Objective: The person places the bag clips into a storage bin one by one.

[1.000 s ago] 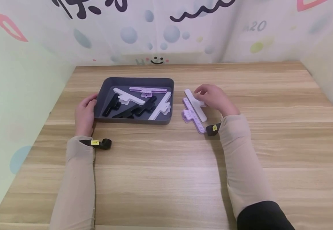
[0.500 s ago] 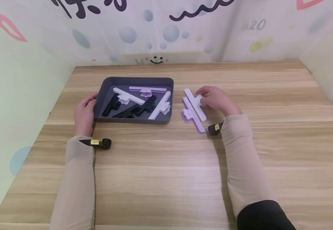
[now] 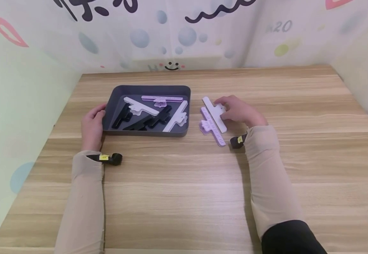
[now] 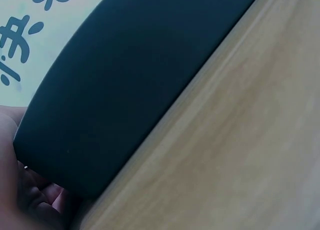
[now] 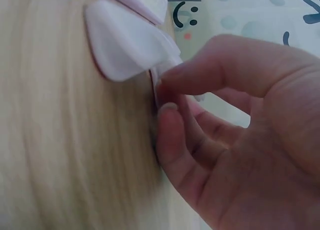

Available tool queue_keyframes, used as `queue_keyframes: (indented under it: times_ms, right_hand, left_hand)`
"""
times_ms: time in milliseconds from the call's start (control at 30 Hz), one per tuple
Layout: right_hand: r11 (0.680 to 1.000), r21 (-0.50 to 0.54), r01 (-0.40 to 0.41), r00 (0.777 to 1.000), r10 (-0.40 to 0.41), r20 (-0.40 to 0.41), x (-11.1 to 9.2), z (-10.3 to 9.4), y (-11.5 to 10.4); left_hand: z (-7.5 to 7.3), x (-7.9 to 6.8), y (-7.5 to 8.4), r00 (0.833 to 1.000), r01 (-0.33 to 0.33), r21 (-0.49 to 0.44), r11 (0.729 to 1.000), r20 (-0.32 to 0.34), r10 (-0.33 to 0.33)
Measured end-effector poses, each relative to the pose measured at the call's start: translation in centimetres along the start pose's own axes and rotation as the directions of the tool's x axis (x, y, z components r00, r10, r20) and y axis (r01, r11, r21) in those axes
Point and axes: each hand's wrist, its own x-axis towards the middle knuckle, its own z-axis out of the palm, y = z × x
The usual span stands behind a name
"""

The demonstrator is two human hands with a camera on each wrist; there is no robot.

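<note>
A dark grey tray (image 3: 146,133) stands at the left of the table, holding several white, purple and black sealing clips. My left hand (image 3: 92,128) grips its left end; in the left wrist view, curled fingers (image 4: 42,192) show at the tray's corner. Right of the tray, a white sealing clip (image 3: 214,114) lies slanted beside a purple sealing clip (image 3: 213,127). My right hand (image 3: 239,111) pinches the white clip's handle at its right side. The right wrist view shows the thumb and fingertips (image 5: 172,127) at the handle's edge, which they partly hide.
The wooden table (image 3: 177,194) reaches back to a printed wall sheet (image 3: 209,38). Inside the tray lie a purple clip (image 3: 161,98), white clips such as one at its right end (image 3: 175,117), and black clips (image 3: 122,115).
My right hand has shifted slightly right and down from over the white clip, and its thumb and fingers have come together on the handle. The left hand stays on the tray.
</note>
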Motion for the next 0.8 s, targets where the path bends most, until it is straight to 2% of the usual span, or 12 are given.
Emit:
queue_keyframes:
  times_ms: [467, 800]
  right_hand:
    - [0.999, -0.046, -0.027, 1.0, 0.026, -0.008, -0.15, 0.14, 0.34]
    - [1.0, 0.002, 0.001, 1.0, -0.001, -0.027, 0.04, 0.09, 0.45]
  left_hand:
    - [0.01, 0.05, -0.04, 1.0, 0.012, 0.004, 1.0, -0.002, -0.012]
    - [0.04, 0.12, -0.11, 1.0, 0.011, -0.024, 1.0, -0.005, -0.011]
